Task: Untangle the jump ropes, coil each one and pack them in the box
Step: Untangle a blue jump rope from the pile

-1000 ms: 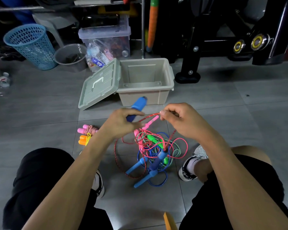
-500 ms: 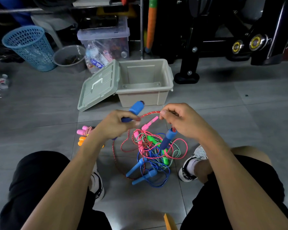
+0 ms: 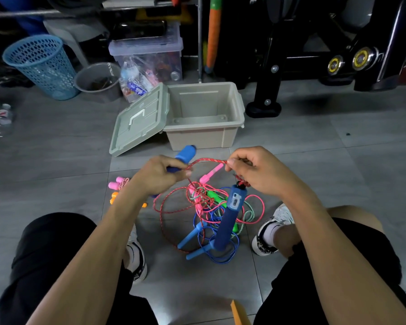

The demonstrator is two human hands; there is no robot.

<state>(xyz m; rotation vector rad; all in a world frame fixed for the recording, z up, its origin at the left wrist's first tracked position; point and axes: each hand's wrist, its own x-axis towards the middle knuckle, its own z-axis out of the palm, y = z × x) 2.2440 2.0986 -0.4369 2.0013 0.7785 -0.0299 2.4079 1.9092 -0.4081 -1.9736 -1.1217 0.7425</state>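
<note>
Floor tangle [image 3: 211,207] — second blue handle [image 3: 230,216] now dangles from right hand [image 3: 256,172].

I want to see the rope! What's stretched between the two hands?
In the head view, a red braided rope arcs from left hand to right hand.

- Red rope [image 3: 206,159], speckled with white, between the left hand [image 3: 159,175] and right hand [image 3: 256,172].
- Dark blue handle [image 3: 184,156] in the left hand; a second blue handle [image 3: 230,221] with a paler blue cap below the right hand.
- Tangle [image 3: 211,207] under both hands: pink, blue and green-white ropes, light blue, green and pink handles.
- Pink and orange handles [image 3: 116,191] just left of the left hand.
- Beige box [image 3: 204,137] beyond the hands, pale green lid [image 3: 138,120].
- Light blue mesh basket [image 3: 42,64] far left of the hands.
- Grey floor [image 3: 314,141].
</note>
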